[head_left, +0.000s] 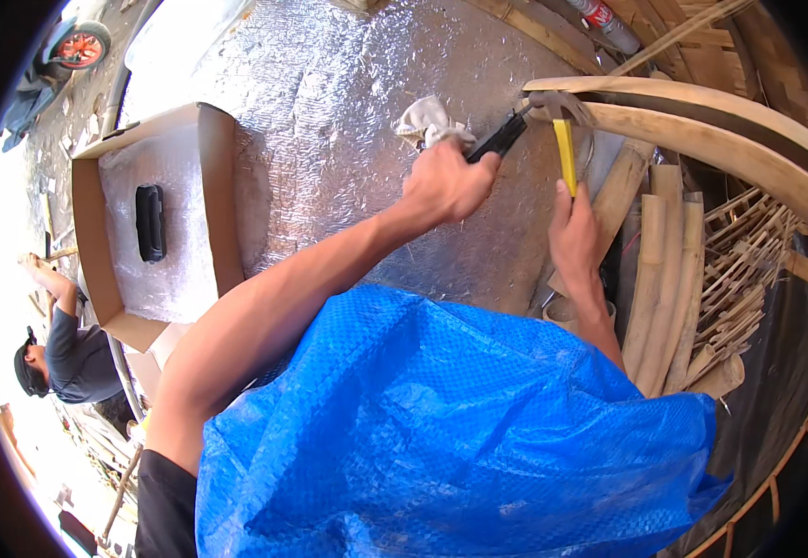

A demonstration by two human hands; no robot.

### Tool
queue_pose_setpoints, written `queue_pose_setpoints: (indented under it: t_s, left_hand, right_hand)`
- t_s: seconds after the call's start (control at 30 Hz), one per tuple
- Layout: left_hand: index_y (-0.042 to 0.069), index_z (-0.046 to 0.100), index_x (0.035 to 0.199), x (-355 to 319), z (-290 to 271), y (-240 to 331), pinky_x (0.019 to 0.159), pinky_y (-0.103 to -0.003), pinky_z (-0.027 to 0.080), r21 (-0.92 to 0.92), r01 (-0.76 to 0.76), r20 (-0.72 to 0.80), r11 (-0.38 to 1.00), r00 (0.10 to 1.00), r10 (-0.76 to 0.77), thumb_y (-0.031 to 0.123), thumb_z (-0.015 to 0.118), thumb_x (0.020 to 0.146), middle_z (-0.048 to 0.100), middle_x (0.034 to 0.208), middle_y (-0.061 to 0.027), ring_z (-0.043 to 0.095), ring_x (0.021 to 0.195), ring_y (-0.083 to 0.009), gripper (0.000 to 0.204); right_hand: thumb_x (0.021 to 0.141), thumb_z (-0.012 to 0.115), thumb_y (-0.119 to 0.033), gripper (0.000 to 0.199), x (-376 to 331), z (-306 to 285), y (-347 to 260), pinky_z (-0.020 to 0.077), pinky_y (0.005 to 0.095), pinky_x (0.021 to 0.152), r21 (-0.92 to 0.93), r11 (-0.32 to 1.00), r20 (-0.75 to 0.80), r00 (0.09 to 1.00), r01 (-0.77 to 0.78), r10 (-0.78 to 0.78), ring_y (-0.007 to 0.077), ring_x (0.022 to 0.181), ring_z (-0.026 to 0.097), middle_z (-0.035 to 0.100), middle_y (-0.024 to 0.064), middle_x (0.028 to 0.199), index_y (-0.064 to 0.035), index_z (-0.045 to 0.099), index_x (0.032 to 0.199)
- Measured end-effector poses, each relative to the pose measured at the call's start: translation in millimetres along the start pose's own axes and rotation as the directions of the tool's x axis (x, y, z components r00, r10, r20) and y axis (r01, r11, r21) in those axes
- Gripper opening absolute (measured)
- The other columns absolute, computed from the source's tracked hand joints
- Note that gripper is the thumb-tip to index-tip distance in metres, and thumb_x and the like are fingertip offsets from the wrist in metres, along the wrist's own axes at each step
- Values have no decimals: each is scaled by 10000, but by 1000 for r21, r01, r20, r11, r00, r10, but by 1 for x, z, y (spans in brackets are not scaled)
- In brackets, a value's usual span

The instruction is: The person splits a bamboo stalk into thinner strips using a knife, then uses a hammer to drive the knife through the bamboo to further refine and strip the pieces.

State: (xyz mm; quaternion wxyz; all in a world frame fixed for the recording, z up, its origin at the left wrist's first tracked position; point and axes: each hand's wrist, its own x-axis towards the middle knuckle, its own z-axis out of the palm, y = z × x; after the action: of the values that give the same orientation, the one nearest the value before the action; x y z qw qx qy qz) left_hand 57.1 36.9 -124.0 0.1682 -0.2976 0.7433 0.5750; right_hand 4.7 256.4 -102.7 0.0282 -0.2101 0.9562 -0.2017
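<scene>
My left hand [452,179] is closed around a black-handled tool [500,139], whose thin tip points toward the end of the curved wooden pieces. What kind of tool it is, I cannot tell. A crumpled whitish cloth [432,118] lies right beyond that hand. In my right hand [575,232] is a hammer [565,156] with a yellow handle, gripped near its lower end. The hammer's dark head is close to the tool's tip and overlaps the ends of the pale, curved wooden strips [702,130]; whether it touches them is unclear.
A blue tarp [441,418] covers my lap. Silvery foil sheeting [320,149] spreads ahead. To the left stands an open cardboard box [221,200] with a black tray [150,223]. Split bamboo [650,279] and thin sticks [743,270] lie right. Another person [74,349] is far left.
</scene>
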Motion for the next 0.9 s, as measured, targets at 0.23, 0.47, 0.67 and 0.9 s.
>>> queue_pose_setpoints:
  t_s: [0.23, 0.47, 0.67, 0.9]
  left_hand:
    - [-55, 707, 1011, 3, -10, 10, 912, -473, 520, -59, 6, 84, 998, 996, -1, 466, 565, 843, 711, 939, -291, 696, 986, -421, 566]
    - [6, 754, 777, 14, -10, -9, 849, -433, 531, -38, 2, 23, 999, 1000, -1, 459, 541, 832, 733, 798, -188, 716, 888, -339, 503]
    - [39, 756, 748, 11, 3, -2, 697, -380, 519, -139, -60, 146, 988, 986, 80, 397, 517, 841, 718, 723, -119, 668, 703, -238, 440]
    - [38, 729, 962, -18, -4, 8, 539, -319, 432, -113, -51, -14, 992, 999, 49, 402, 558, 885, 618, 696, -68, 560, 603, -154, 410]
  right_hand:
    - [1056, 504, -252, 259, 5, -4, -4, 474, 500, 604, -99, 992, 102, 991, -72, 82, 458, 766, 670, 632, 262, 734, -6, 561, 995]
    - [1063, 495, -252, 284, -24, -17, -11, 429, 410, 513, 320, 937, -152, 968, -144, 201, 269, 542, 580, 548, 111, 600, 4, 538, 947]
    - [1046, 533, -337, 340, -65, -21, 6, 421, 402, 521, 291, 929, -51, 967, -226, 251, 217, 529, 552, 519, 84, 571, -19, 591, 939]
    - [974, 647, -360, 377, -109, -11, 35, 477, 484, 609, 299, 904, 66, 952, -304, 299, 422, 651, 635, 617, 233, 659, 15, 634, 938]
